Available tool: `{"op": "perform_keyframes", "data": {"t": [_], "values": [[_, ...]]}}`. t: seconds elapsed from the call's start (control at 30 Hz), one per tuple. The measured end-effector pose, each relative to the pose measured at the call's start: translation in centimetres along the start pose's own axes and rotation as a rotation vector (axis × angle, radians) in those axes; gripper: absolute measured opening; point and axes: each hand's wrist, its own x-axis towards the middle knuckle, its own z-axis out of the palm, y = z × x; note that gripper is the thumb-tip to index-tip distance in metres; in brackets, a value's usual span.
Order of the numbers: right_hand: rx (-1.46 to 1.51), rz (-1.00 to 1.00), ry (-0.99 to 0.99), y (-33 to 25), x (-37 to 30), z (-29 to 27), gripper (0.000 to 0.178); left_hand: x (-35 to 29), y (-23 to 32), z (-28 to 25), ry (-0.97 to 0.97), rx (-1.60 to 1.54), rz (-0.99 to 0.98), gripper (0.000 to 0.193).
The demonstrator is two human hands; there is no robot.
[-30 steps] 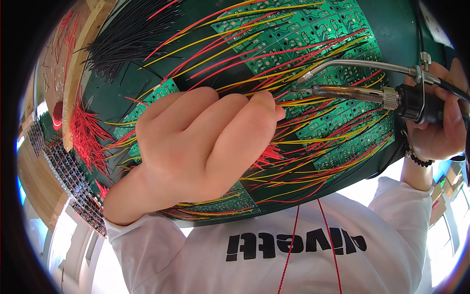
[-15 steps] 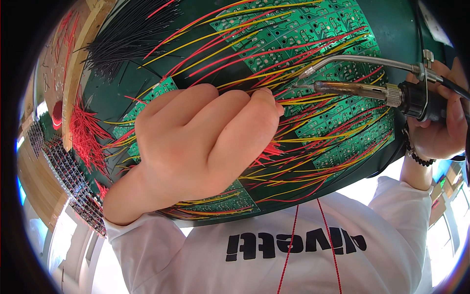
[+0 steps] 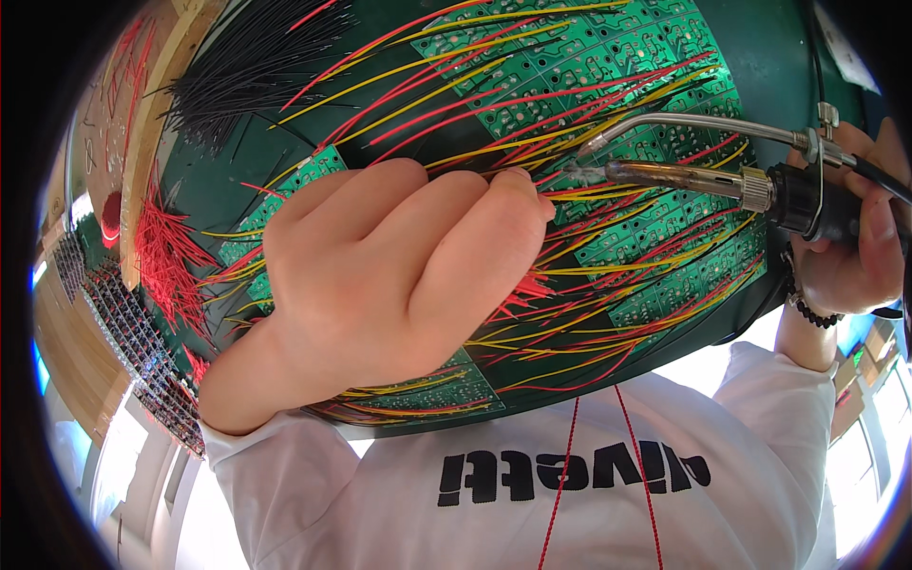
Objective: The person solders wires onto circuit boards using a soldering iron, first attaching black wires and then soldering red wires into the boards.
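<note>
My left hand [image 3: 370, 266] is closed in a pinch over the middle of the circuit boards. Its fingertips hide most of what they grip. Red wire ends [image 3: 524, 293] poke out from under this hand. In my right hand [image 3: 860, 228] is a soldering iron [image 3: 793, 197], its tip just right of my left fingertips. A thin metal solder-feed tube [image 3: 693, 118] is clamped to the iron and curves down toward the tip. Pale smoke rises around the tip. Below lie green circuit boards [image 3: 541, 66] with rows of red, yellow and black wires attached.
A bundle of black wires [image 3: 256, 71] lies at the upper left on the dark green mat [image 3: 380, 119]. Loose red wires [image 3: 171, 256] are piled at the left, beside a wooden strip [image 3: 142, 161]. A black cable [image 3: 815, 57] runs along the right side.
The soldering iron and feed tube have shifted very slightly, and more smoke shows at the tip. My left hand has barely moved.
</note>
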Motion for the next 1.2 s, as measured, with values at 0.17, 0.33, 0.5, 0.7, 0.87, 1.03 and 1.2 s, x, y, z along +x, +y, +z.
{"op": "perform_keyframes", "data": {"t": [0.17,0.33,0.5,0.7,0.87,1.03,1.2], "values": [[-0.164,-0.124,0.054,-0.4,0.8,0.2,0.01,0.1,0.1,0.0,0.006,-0.007,-0.002,0.027],[-0.224,-0.094,0.053,-0.8,1.1,0.5,0.01,0.3,0.2,-0.2,-0.009,0.005,-0.012,0.025],[-0.294,-0.064,0.06,-1.5,1.1,0.4,0.011,0.4,0.3,-0.4,-0.04,-0.015,-0.057,0.023],[-0.368,-0.025,0.064,-1.7,1.0,0.5,0.012,0.4,0.5,-0.4,-0.054,-0.022,-0.095,0.021],[0.083,0.096,0.103,-0.8,1.1,1.1,0.016,0.4,0.5,-0.5,-0.069,-0.016,-0.099,0.02],[0.671,0.348,0.242,0.1,-0.8,1.2,0.029,0.4,0.4,-0.6,-0.065,-0.02,-0.082,0.02],[0.623,0.416,0.303,-0.8,-0.4,1.6,0.027,0.3,0.4,-0.3,-0.055,-0.009,-0.084,0.02]]}}
